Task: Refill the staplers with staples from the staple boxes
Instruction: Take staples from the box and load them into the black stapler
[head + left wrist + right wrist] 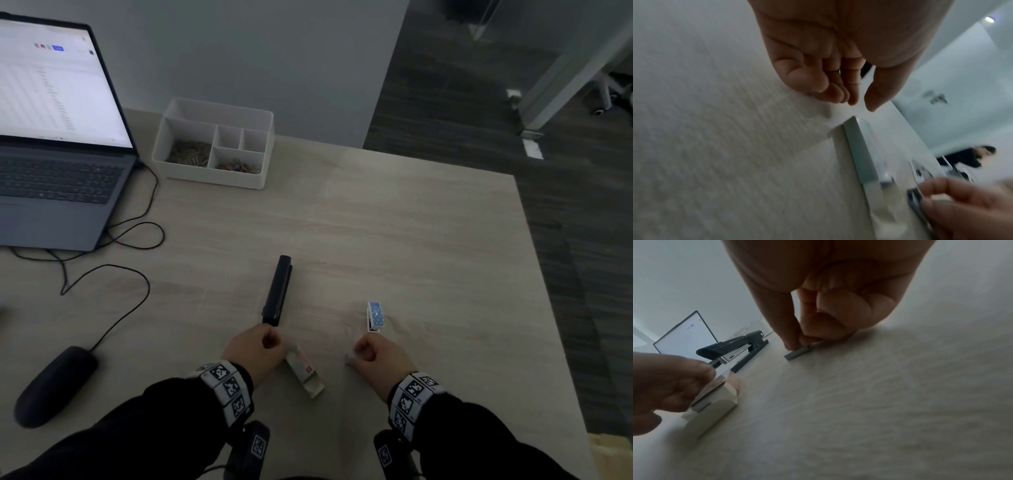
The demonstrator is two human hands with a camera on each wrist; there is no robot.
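Observation:
A black stapler (277,291) lies closed on the table, seen side-on as the black stapler (731,347) in the right wrist view. To its right stands a small blue stapler (375,317). A white staple box (305,373) lies between my hands. My left hand (270,342) hovers at the box's far end with fingers loosely curled; the left hand (861,104) holds nothing. My right hand (358,353) pinches a short grey staple strip (797,352) between thumb and index finger, low against the table. The staple box (859,154) lies just below the left fingertips.
An open laptop (51,137) sits at the back left with its cable (137,236) looping over the table. A white organizer tray (263,150) holding clips stands behind. A dark mouse (54,387) lies at the left. The table's right edge (534,274) drops to the floor.

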